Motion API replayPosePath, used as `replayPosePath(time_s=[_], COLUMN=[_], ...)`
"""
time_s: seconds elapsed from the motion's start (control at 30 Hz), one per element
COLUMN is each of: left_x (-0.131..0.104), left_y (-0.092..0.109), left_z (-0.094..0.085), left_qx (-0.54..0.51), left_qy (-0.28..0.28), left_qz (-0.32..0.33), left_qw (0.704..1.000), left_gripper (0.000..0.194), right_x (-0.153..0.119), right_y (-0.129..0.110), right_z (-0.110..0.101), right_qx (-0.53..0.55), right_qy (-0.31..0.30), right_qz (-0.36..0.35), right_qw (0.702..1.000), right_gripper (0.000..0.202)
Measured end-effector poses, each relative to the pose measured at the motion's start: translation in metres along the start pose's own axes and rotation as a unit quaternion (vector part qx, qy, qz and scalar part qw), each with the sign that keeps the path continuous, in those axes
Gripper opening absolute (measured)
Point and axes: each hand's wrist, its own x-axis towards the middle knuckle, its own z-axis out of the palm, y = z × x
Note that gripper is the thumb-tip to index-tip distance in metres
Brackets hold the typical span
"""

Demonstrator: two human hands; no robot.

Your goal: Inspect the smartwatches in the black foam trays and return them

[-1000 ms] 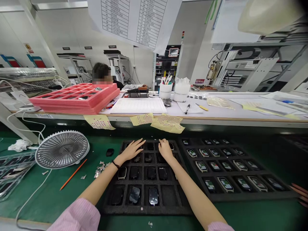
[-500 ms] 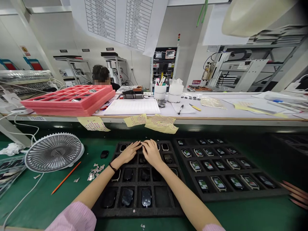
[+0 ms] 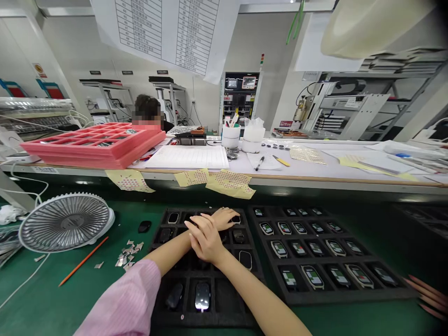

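Note:
A black foam tray [image 3: 241, 319] with watch bodies in its cells lies in front of me. My left hand [image 3: 226, 218] reaches across its back row, fingers stretched over the watch body [image 3: 236, 219] in the back right cell; whether they touch it I cannot tell. Crossing over my left wrist is my right hand [image 3: 206, 239], its fingers apart and nothing visible in them. Another watch body [image 3: 245, 260] with a pale frame sits to the right of my right wrist. A dark watch body [image 3: 202, 297] lies in the front row. My hands and forearms hide several cells.
A second black tray [image 3: 297, 298] at right holds watches with lit screens. To the left are a fan [image 3: 68, 223], an orange stick [image 3: 83, 261], small metallic pieces [image 3: 129, 254] and a black watch body [image 3: 144, 227]. Another person's fingers [image 3: 427, 295] appear at far right.
My left hand has moved right along the tray's back row. My right hand has shifted left and toward me, now over the left wrist. The view has shifted slightly.

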Motion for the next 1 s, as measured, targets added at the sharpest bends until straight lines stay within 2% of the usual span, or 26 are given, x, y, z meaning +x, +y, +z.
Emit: replayPosePath(time_s=[0.13, 0.27, 0.37, 0.43, 0.57, 0.63, 0.77, 0.87, 0.93, 1.0], left_x=[0.028, 0.034, 0.028, 0.021, 0.003, -0.003, -0.005, -0.003, -0.002, -0.004], left_y=[0.001, -0.001, 0.005, 0.013, 0.032, 0.042, 0.061, 0.069, 0.066, 0.059], left_z=[-0.005, -0.006, -0.009, -0.015, -0.020, -0.017, -0.006, -0.005, -0.012, -0.023], left_qx=[-0.032, -0.067, -0.097, -0.114, -0.123, -0.111, -0.070, -0.055, -0.062, -0.073], left_qy=[-0.043, -0.039, -0.009, 0.001, -0.037, -0.062, -0.080, -0.082, -0.080, -0.069], left_qz=[0.001, -0.047, -0.068, -0.056, -0.014, -0.009, -0.026, -0.032, -0.027, -0.025], left_qw=[0.999, 0.996, 0.993, 0.992, 0.992, 0.992, 0.994, 0.995, 0.995, 0.995], left_gripper=[0.035, 0.044, 0.044, 0.045, 0.047, 0.045, 0.040, 0.033, 0.031, 0.033], right_x=[0.000, -0.001, -0.003, -0.005, -0.008, -0.008, -0.005, 0.000, 0.003, 0.005], right_y=[-0.003, -0.002, -0.001, 0.000, 0.000, -0.003, -0.015, -0.026, -0.031, -0.033], right_z=[-0.003, 0.000, 0.001, 0.003, 0.004, 0.003, 0.001, -0.001, -0.002, -0.003], right_qx=[0.010, 0.012, 0.006, 0.004, 0.000, -0.001, -0.004, 0.002, 0.001, -0.003], right_qy=[0.018, 0.023, 0.018, 0.000, -0.010, 0.001, -0.025, 0.027, 0.062, 0.066], right_qz=[-0.015, -0.023, -0.023, -0.026, -0.028, -0.039, -0.088, -0.147, -0.172, -0.175], right_qw=[1.000, 0.999, 1.000, 1.000, 1.000, 0.999, 0.996, 0.989, 0.983, 0.982], right_gripper=[0.044, 0.042, 0.040, 0.040, 0.038, 0.037, 0.031, 0.025, 0.023, 0.023])
